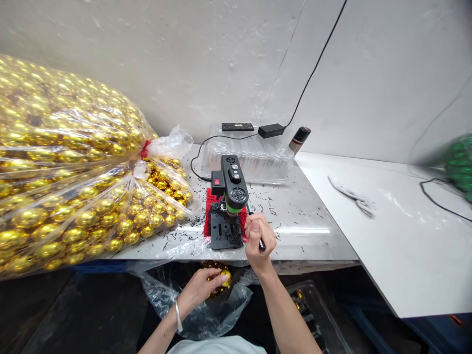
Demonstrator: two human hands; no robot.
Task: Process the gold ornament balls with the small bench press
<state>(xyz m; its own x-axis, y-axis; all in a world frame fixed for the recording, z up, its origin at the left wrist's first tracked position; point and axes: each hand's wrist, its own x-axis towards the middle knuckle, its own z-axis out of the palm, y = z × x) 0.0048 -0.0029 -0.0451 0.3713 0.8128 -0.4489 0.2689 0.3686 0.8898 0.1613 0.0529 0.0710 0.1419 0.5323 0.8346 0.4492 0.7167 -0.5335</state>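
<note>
My right hand [260,238] is wrapped round the black-gripped lever [262,245] of a small black bench drill press [236,184]. The press has a green collar under its head, a red-lit switch box at the side and a slotted base plate [221,241]. Black shavings cover much of that plate. Below the table edge, my left hand [201,287], with a silver bangle on the wrist, pinches a shiny gold ball [225,279]. More gold balls lie under it in an open clear plastic bag [236,309]; the bag's depth is hidden.
Large clear sacks of gold balls [73,196] fill the left. Behind the press stand a clear plastic tray [265,169], a power adapter [271,130] with its cable, and a spray can [299,140]. A glove [352,196] lies on the white table at right; green balls [459,164] sit beyond.
</note>
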